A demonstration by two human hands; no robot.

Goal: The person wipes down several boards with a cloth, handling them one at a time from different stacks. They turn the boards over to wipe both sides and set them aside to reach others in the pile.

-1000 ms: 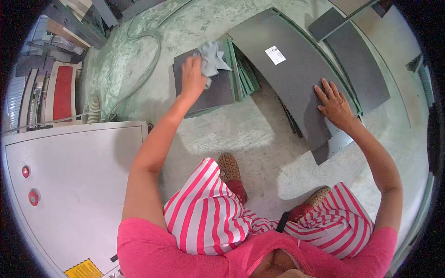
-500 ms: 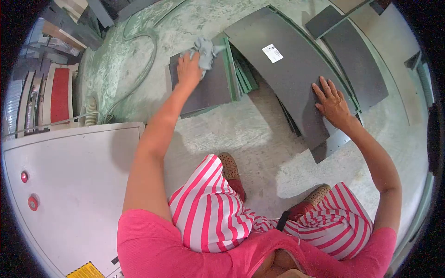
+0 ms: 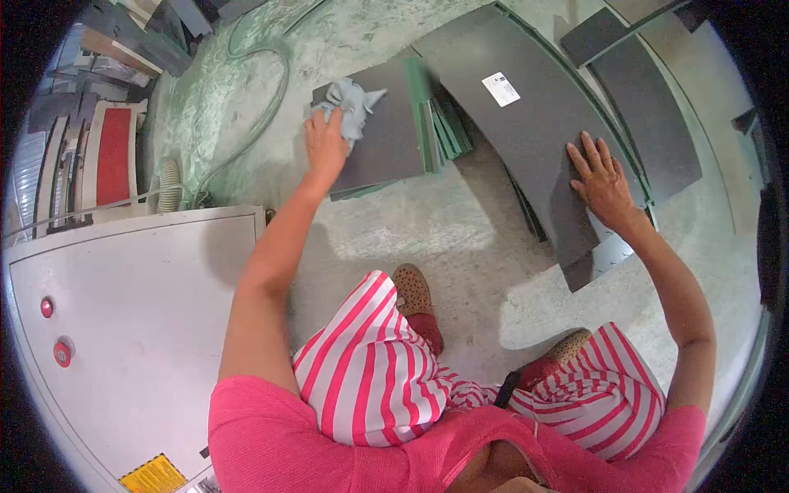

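Note:
My left hand (image 3: 326,148) is closed on a crumpled grey-blue cloth (image 3: 350,107), which lies against the top dark panel (image 3: 382,144) of a stack at the left. Green edges show along that stack's right side. My right hand (image 3: 606,185) rests flat, fingers spread, on a long curved dark panel (image 3: 509,115). A white label (image 3: 500,89) is stuck on this panel, to the left of and above my right hand.
A white cabinet (image 3: 148,329) with two red knobs stands at the left. Behind it a hose (image 3: 275,103) runs over the floor. Another dark curved panel (image 3: 657,131) lies at the right. Boards and a red-faced piece (image 3: 113,156) stand at the upper left.
My left hand and the cloth have moved toward the left edge of the stack's top panel. My right hand keeps its place on the curved panel. The whole view has shifted slightly.

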